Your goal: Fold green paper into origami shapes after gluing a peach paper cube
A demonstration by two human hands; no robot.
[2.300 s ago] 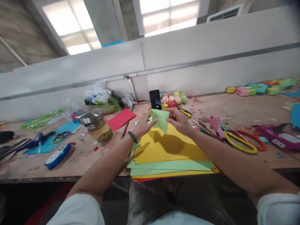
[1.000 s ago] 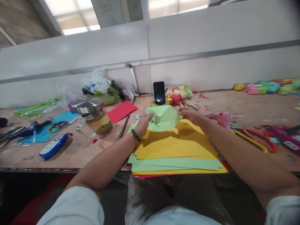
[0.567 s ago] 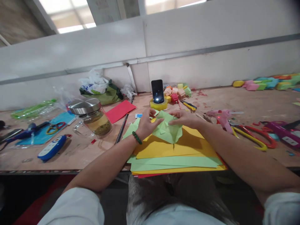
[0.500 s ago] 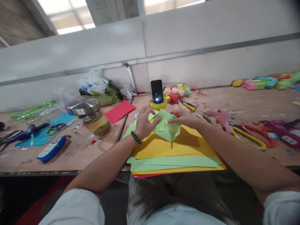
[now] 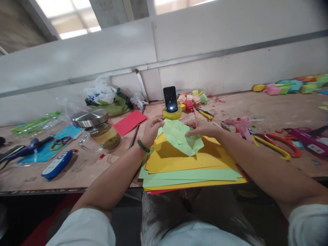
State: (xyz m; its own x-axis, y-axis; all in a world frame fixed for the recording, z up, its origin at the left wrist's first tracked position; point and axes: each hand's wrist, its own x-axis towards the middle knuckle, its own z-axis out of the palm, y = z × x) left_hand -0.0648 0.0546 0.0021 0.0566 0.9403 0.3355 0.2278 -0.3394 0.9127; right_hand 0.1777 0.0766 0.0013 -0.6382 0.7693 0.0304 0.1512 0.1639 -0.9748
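Observation:
A creased sheet of light green paper [image 5: 182,138] is held up between both hands, spread fairly flat and tilted. My left hand [image 5: 151,131], with a dark green bead bracelet [image 5: 143,146] at its wrist, pinches the sheet's upper left corner. On the other side my right hand [image 5: 201,128] grips the paper's right edge, thumb on top. A small green flap or scrap lies on the sheet's face. Below is a stack of yellow paper [image 5: 166,160] and light green paper [image 5: 184,175], at the table's front edge.
A glass tea jug [image 5: 102,131] and red paper [image 5: 131,122] lie left. Behind the hands, a phone [image 5: 171,99] leans on a tape roll [image 5: 171,113], beside folded paper pieces [image 5: 189,101]. Right are a cutter [image 5: 205,114], pink glue gun [image 5: 241,125] and scissors [image 5: 276,147].
The green paper, bunched and more folded before, is now opened out flatter. My left hand has moved left, away from the right hand, to its corner.

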